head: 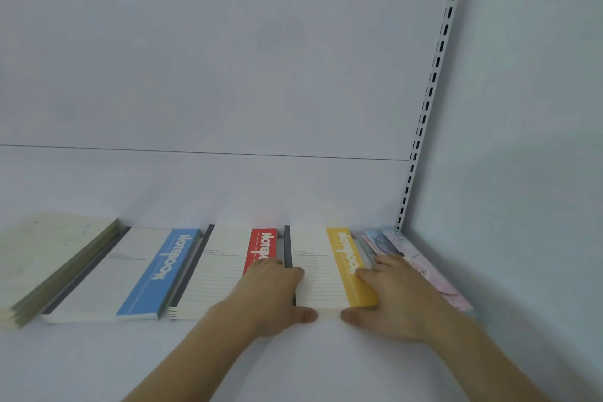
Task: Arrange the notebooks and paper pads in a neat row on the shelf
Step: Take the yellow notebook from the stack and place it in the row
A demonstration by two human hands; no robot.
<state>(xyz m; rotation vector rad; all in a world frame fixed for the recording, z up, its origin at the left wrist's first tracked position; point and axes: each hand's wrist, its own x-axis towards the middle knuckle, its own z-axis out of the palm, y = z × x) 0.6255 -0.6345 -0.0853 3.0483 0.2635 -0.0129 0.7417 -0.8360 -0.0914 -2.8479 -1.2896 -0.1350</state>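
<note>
A row of notebooks lies flat on the white shelf (98,362). From the left: a stack of cream pads (49,258), a blue-banded notebook (130,274), a red-banded notebook (225,268), a yellow-banded notebook (326,271), and pink and pale-blue pads (421,266) by the right wall. My left hand (270,297) rests on the left edge of the yellow-banded notebook, thumb against its front edge. My right hand (394,297) lies on its right edge, fingers flat on the yellow band, thumb at the front edge.
The shelf's white back panel (228,75) rises behind the row. A slotted upright (427,108) runs up the back right corner, and a white side wall (528,173) closes the right. Bare shelf surface lies in front of the notebooks.
</note>
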